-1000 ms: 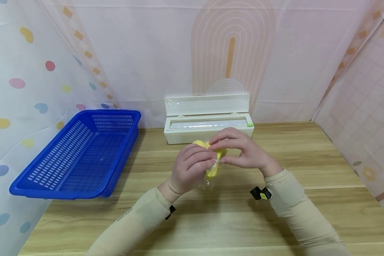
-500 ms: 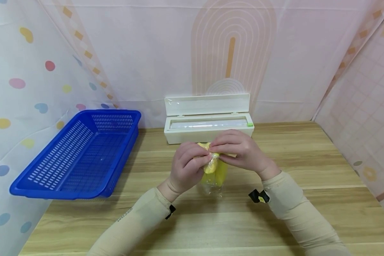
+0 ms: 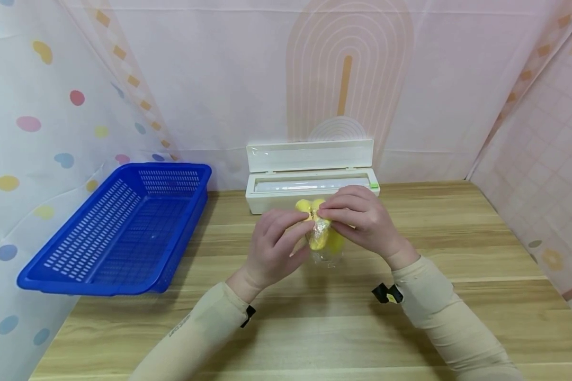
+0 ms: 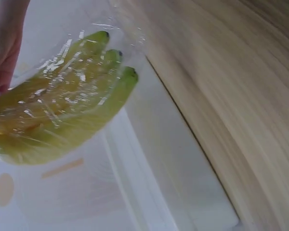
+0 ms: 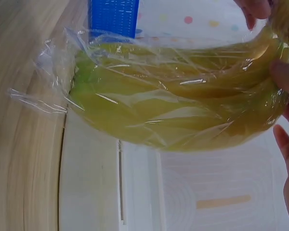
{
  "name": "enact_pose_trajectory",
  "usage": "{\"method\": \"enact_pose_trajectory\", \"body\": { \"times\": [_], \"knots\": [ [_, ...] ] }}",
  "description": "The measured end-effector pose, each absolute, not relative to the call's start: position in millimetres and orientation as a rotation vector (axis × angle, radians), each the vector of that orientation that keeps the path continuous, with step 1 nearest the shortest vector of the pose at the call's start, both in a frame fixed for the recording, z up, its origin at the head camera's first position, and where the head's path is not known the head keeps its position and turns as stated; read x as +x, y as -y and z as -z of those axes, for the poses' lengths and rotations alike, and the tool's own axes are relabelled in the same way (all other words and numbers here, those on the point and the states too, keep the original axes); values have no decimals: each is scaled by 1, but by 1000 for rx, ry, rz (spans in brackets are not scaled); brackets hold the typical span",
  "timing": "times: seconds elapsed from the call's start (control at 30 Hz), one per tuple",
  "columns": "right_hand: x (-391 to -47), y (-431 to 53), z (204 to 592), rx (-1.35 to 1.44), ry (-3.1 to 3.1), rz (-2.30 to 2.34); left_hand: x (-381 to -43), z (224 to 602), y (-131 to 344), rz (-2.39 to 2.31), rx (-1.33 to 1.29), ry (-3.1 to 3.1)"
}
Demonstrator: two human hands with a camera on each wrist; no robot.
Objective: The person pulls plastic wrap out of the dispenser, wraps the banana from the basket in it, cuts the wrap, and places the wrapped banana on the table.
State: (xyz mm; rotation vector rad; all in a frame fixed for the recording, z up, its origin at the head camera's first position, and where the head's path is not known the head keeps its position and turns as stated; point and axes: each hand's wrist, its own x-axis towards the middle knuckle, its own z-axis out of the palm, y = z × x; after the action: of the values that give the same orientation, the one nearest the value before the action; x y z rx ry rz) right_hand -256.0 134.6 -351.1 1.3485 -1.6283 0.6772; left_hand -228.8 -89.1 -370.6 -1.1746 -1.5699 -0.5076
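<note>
A bunch of yellow bananas [image 3: 318,242] is held up over the table, wrapped in clear cling film [image 5: 48,86]. In the left wrist view the bananas [image 4: 62,120] show greenish tips with dark ends under the shiny film. My left hand [image 3: 275,244] pinches the wrapped bunch near its stem end with thumb and index finger. From the other side, my right hand [image 3: 368,225] grips the same end, its fingertips close to the left ones. Loose film sticks out beyond the banana tips in the right wrist view. The fingers partly hide the stem end.
Behind the hands stands a white cling film box [image 3: 271,203] with its lid [image 3: 310,156] raised, a film roll [image 3: 310,185] inside and a green slider [image 3: 373,186] at its right. A blue plastic basket [image 3: 181,238] sits at the left of the wooden table [image 3: 434,312].
The wrapped bananas have risen a little and turned in my hands. My left fingers have shifted and spread at the stem end; the right hand stays close beside it.
</note>
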Motion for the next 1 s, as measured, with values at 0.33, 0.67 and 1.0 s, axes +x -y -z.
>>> {"method": "enact_pose_trajectory", "body": {
  "times": [0.33, 0.67, 1.0],
  "knots": [
    [-256, -132, 356, 1235, 1716, -595, -219, 362, 80, 335, -1108, 1514],
    [-255, -128, 359, 1229, 1764, -571, -223, 371, 81, 281, -1039, 1565],
    [-256, -124, 359, 1219, 1763, -568, -225, 376, 81, 346, -1024, 1618]
  ]
}}
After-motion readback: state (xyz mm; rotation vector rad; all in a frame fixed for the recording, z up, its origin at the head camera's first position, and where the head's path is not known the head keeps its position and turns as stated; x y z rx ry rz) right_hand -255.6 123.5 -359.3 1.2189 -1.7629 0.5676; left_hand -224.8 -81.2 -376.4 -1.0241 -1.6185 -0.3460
